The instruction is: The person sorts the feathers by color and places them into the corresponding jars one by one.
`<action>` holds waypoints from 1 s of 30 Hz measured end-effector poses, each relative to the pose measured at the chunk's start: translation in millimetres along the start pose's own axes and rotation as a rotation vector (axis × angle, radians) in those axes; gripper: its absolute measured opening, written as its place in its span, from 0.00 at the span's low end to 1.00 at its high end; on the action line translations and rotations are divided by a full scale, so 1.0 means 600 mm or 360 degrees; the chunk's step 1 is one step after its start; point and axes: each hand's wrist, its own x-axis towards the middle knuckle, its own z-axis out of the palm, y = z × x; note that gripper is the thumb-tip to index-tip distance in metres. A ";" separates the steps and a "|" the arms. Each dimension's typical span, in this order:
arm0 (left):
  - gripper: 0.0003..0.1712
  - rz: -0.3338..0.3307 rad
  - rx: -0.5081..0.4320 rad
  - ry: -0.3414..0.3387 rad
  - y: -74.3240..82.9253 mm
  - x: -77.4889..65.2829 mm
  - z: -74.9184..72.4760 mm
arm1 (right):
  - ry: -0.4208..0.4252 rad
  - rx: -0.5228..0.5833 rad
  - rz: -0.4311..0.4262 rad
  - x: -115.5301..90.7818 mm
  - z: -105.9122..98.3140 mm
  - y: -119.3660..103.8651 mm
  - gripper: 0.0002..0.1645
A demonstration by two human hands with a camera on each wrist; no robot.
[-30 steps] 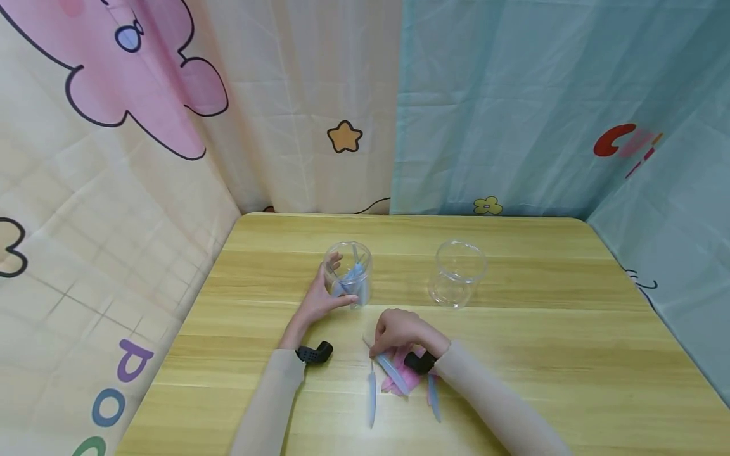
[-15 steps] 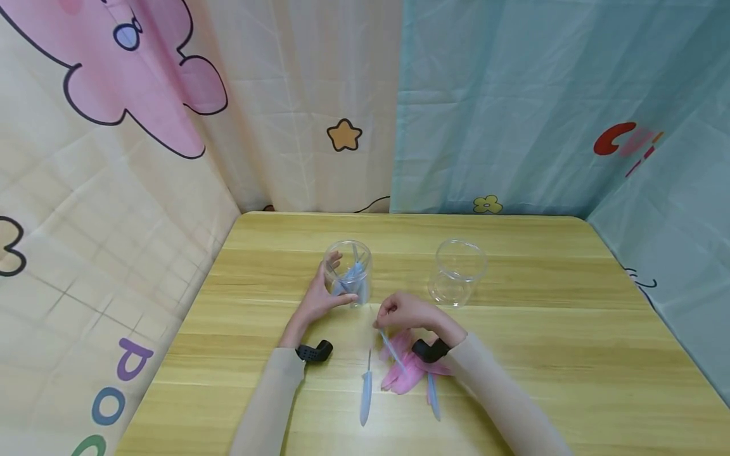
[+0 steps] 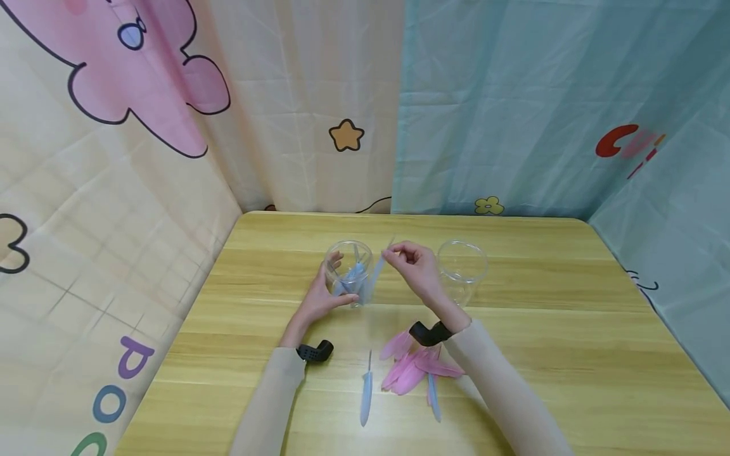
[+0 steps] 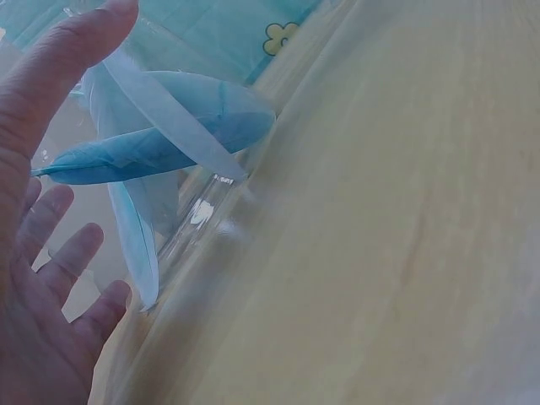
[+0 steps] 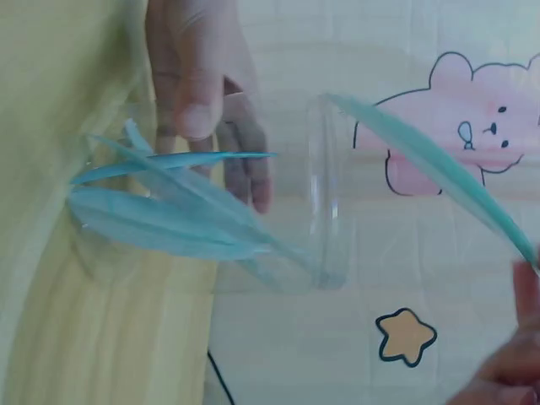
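A clear cup [image 3: 369, 261] with several blue feathers [image 5: 169, 224] inside stands left of the table's middle. Around its left side my left hand [image 3: 317, 301] holds it, thumb in front and fingers behind. My right hand [image 3: 419, 269], raised just right of the cup, pinches another blue feather [image 3: 377, 272] by its quill, vane hanging down. In the right wrist view the tip of that feather [image 5: 434, 164] is close to the cup's rim. Nearer the front lie a blue feather [image 3: 366, 399], a heap of pink feathers [image 3: 409, 375] and a second blue feather [image 3: 434, 400] beside the heap.
A second clear cup [image 3: 463, 258] stands on the right, partly behind my right hand and wrist. The wooden table [image 3: 547, 329] ends at printed curtains [image 3: 479, 114] at the back. Both wrists wear black cameras [image 3: 315, 352].
My right hand has lifted a blue feather off the pink heap and carried it up and away toward the left cup. The left hand and its cup have stayed put.
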 end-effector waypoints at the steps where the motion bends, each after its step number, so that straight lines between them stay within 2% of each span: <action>1: 0.59 -0.0003 -0.0001 0.0000 0.000 0.000 0.000 | 0.0074 0.0016 -0.0042 0.004 0.002 -0.005 0.11; 3: 0.59 -0.0005 -0.0002 0.0000 0.000 0.000 0.000 | 0.0174 0.0013 -0.0096 0.009 0.007 -0.016 0.11; 5: 0.59 -0.0007 -0.0003 0.0000 0.000 0.000 0.000 | 0.0205 0.0004 -0.0144 0.009 0.014 -0.033 0.11; 11: 0.59 0.0000 -0.0012 0.0002 -0.002 -0.001 0.001 | 0.0153 -0.0033 -0.0276 0.001 0.039 -0.077 0.07; 15: 0.60 -0.0012 -0.0016 0.0000 -0.002 -0.002 0.001 | 0.0168 -0.0022 -0.0354 0.003 0.050 -0.072 0.07; 18: 0.60 -0.0017 -0.0015 0.0000 0.000 -0.001 0.001 | 0.0195 0.0004 -0.0383 0.015 0.054 -0.046 0.08; 20: 0.59 -0.0017 -0.0012 0.0002 0.001 0.001 0.001 | 0.0186 -0.0011 -0.0355 0.022 0.055 -0.029 0.09; 22: 0.59 -0.0013 -0.0015 0.0003 0.001 0.002 0.000 | 0.0132 -0.0105 -0.0274 0.027 0.054 -0.013 0.10; 26: 0.59 -0.0025 -0.0010 0.0003 0.001 0.002 0.000 | -0.0088 -0.0498 -0.0082 0.024 0.046 -0.011 0.14; 28: 0.59 -0.0036 -0.0001 0.0003 0.001 0.002 0.000 | -0.0182 -0.0669 -0.0025 0.020 0.040 -0.013 0.15; 30: 0.59 -0.0031 0.0008 0.0003 0.001 0.001 -0.001 | -0.0239 -0.0766 0.0004 0.017 0.034 -0.015 0.16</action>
